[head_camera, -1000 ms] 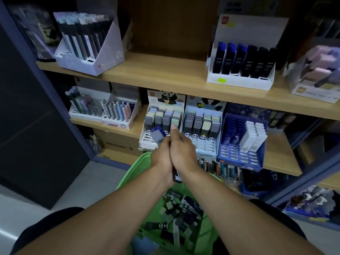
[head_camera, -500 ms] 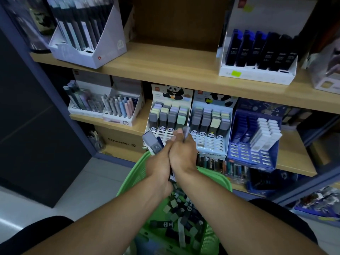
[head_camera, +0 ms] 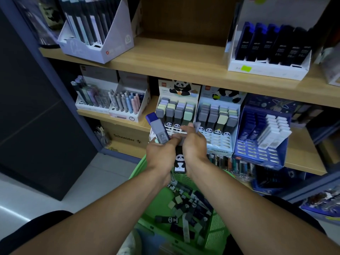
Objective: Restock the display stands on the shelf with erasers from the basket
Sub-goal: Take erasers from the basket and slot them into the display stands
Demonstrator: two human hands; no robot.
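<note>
My left hand [head_camera: 160, 155] grips a bunch of erasers; a grey one with a blue end [head_camera: 158, 128] sticks up from it, and a mint one shows under the thumb. My right hand [head_camera: 193, 144] pinches a grey panda eraser [head_camera: 196, 126] at its fingertips, close against the left hand. A black-sleeved panda eraser [head_camera: 180, 161] hangs down between the two hands. Both hands hover in front of the left panda display stand [head_camera: 177, 115], just below its rows of erasers. Beside it stands a second panda stand [head_camera: 218, 122]. The green basket [head_camera: 219, 223] below holds several loose erasers.
A blue stand [head_camera: 261, 137] with white erasers sits to the right. Pen displays [head_camera: 127, 105] stand left on the same shelf. The upper wooden shelf [head_camera: 184, 59] carries a white pen box and a dark refill display. A Schneider carton [head_camera: 127, 137] sits below left.
The view has drawn closer to the shelf. My hands stayed together and lowered slightly off the left stand's front row; the blue-ended eraser now stands more upright in my left hand.
</note>
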